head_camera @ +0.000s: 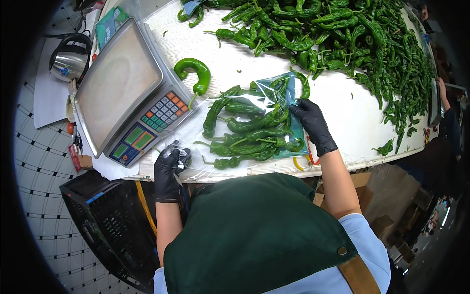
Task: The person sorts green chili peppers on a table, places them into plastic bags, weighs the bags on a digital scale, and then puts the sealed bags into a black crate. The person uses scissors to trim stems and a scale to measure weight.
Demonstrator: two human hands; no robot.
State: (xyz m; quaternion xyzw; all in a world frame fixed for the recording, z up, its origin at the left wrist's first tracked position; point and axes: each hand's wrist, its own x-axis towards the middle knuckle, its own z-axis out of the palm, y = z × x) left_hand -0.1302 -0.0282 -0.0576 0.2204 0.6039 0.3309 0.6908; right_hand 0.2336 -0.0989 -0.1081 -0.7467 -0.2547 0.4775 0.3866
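Observation:
A clear plastic bag (264,97) with a teal printed band lies flat on the table in front of me. Several long green peppers (257,121) fill it. My left hand (168,172), in a black glove, grips the bunched clear film at the bag's left end. At the bag's other end, my right hand (312,123), also gloved in black, pinches the teal edge. One larger curved green pepper (202,75) lies outside the bag, beside the scale (119,81). A single loose pepper (304,86) curves just above my right fingers.
A large heap of green peppers (349,33) spreads over the far and right parts of the white table (332,106). Left of the scale are an electric kettle (69,58) and a teal packet (110,25). Below stands a black plastic crate (110,220). Another person's arm (443,95) shows at right.

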